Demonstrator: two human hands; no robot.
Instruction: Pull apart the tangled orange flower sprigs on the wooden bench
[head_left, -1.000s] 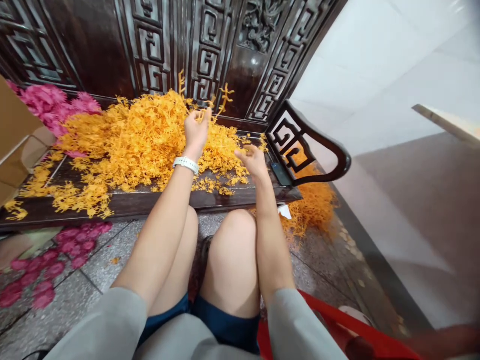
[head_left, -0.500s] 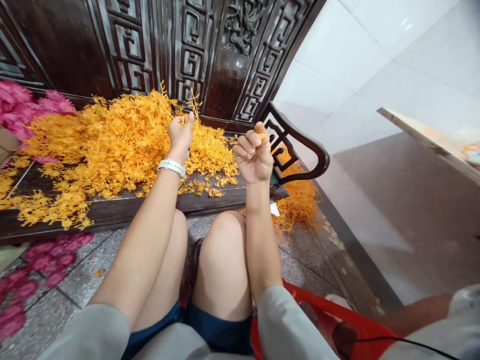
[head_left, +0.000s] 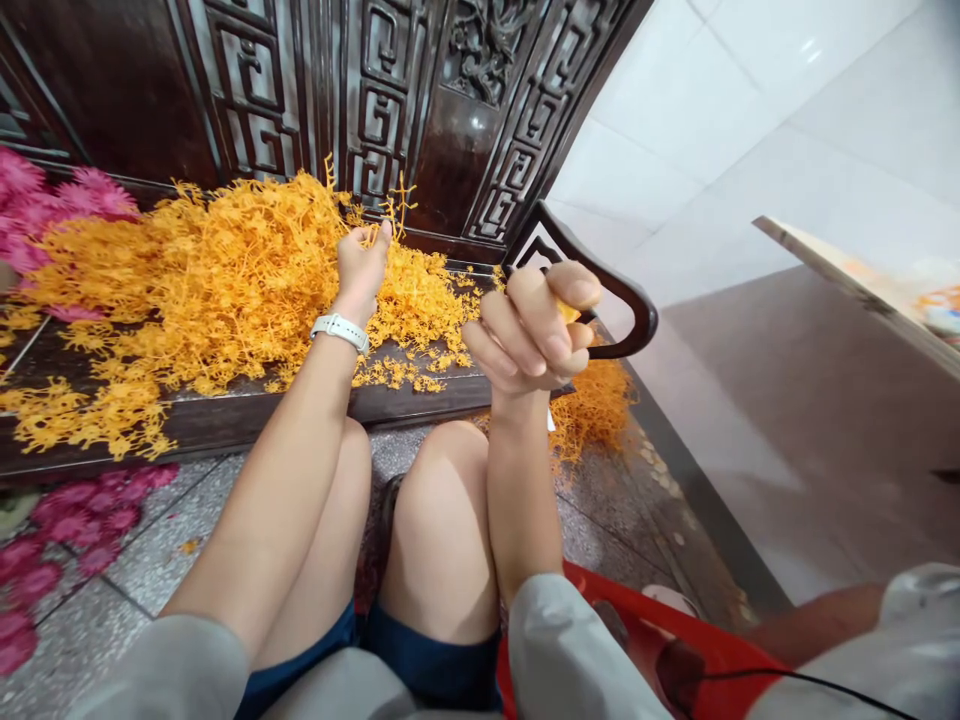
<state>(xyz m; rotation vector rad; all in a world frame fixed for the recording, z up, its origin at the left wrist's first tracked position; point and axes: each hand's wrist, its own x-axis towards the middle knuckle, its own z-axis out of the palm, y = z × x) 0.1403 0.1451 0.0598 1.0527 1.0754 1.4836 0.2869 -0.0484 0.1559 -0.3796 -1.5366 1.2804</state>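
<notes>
A big heap of orange plastic sprigs (head_left: 225, 270) covers the seat of a dark carved wooden bench (head_left: 225, 420). My left hand (head_left: 361, 268), with a white watch (head_left: 341, 330) on the wrist, is raised over the heap and pinches a thin orange sprig (head_left: 395, 207) that sticks up above the fingers. My right hand (head_left: 534, 330) is lifted closer to me, fingers curled shut round a small orange piece (head_left: 568, 313) pinched under the thumb.
Pink plastic flowers (head_left: 52, 195) lie at the bench's left end and more on the floor (head_left: 67, 530). More orange sprigs (head_left: 596, 405) are piled under the armrest (head_left: 600, 290). A red stool edge (head_left: 675, 640) and another person's arm (head_left: 825, 610) are at lower right.
My right hand left the bench seat, closed on a small orange piece and rose toward me. My left hand kept its sprig, hardly moving.
</notes>
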